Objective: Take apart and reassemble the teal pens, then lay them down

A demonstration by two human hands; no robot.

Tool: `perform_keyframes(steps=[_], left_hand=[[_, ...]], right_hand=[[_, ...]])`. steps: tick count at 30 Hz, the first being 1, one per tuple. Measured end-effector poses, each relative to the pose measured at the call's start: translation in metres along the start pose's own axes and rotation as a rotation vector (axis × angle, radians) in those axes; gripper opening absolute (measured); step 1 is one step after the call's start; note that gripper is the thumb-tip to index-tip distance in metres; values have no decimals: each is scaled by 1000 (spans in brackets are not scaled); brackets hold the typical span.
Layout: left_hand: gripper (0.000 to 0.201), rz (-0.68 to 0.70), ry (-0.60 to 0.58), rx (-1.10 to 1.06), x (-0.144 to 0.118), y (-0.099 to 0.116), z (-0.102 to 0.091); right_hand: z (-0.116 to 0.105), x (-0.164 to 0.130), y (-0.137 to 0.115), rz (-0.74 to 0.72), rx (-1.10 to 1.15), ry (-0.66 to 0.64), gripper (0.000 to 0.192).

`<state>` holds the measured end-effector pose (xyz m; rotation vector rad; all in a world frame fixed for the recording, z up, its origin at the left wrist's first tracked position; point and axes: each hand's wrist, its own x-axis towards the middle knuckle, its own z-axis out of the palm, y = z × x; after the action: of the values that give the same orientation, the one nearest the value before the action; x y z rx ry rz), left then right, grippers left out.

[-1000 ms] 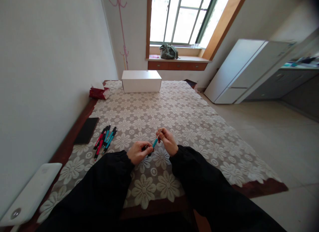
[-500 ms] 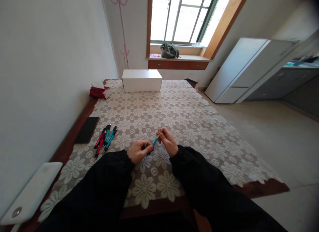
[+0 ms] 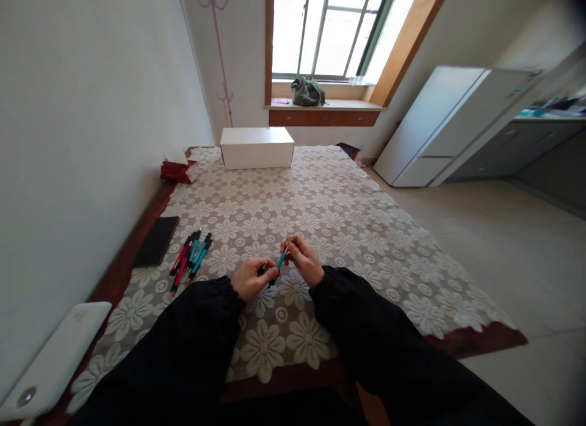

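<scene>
teal pen point(image 3: 280, 261) in fingers, pen pile point(image 3: 190, 258) nr left

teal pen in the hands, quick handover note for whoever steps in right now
Left hand: pinches the dark lower end of the slim teal plastic pen.
Right hand: fingertips grip the pen's upper end.
The pen is held just above the white floral lace tablecloth.
A loose bunch of red and teal pens lies left of the hands, beside a flat black rectangular case.
Done or left: cannot tell from this view.

A home: lace tablecloth point(image 3: 348, 218), fridge point(image 3: 439, 121), kitchen counter point(image 3: 544, 133)
</scene>
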<state>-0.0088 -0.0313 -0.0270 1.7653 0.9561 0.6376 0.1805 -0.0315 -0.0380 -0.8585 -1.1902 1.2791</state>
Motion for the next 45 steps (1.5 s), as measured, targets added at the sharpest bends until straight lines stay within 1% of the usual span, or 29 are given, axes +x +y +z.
perform_keyframes(steps=[9,14,20,25,34,37,43,45], left_hand=[[31,61,-13,24,0,-1,0],[31,41,-22,57,0,0,1],[31,46,-15,41,0,0,2],[29,54,-6,61,0,1,2],[32,61,28,9,0,0,2],[33,69,44,-25,1,0,1],[33,68,100,-80,3,-7,2],[32,68,121,-103,3,-9,3]], right_hand=[[1,-3,1,3,1,-64,38],[2,-5,3,39,-9,-87,38],[3,-5,4,47,40,-87,38],[3,-6,5,37,17,-81,37],[8,-7,2,24,7,-81,37],[8,-7,2,0,-30,-71,38],[6,-9,-1,-14,-228,-106,40],[7,-9,-4,-32,-228,-93,41]])
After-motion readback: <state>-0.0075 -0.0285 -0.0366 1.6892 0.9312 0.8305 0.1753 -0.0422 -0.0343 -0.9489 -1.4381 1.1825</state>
